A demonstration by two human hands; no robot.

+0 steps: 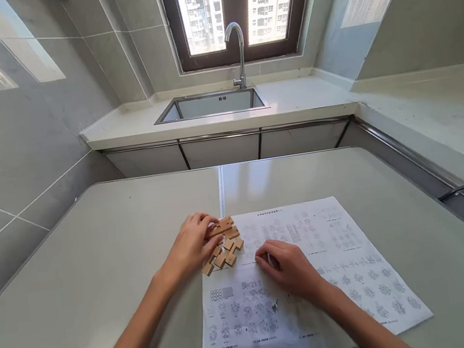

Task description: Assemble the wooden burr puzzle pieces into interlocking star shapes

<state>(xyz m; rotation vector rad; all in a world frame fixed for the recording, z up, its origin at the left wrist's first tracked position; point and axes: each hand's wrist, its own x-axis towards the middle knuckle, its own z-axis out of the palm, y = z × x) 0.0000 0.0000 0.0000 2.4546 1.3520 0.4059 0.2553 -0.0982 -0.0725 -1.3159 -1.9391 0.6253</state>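
My left hand (194, 241) is curled around the left end of a light-brown notched wooden block (225, 227), which looks like an interlocking puzzle piece. Its thumb reaches over several smaller wooden pieces (230, 258) grouped just in front. They lie across the upper left edge of a printed sheet (297, 315) covered with small line diagrams. To the right of the pieces, my right hand (287, 264) rests on the sheet, apart from the wood. Its fingers are curled inward, and whatever they may hold is hidden.
The sheet lies on a pale table (133, 212) with a seam down its middle. Beyond its far edge are a white counter (302, 93), a sink (215, 104) and a tap (241, 50) under a window. Another counter (435, 108) runs along the right, a tiled wall (11, 125) along the left.
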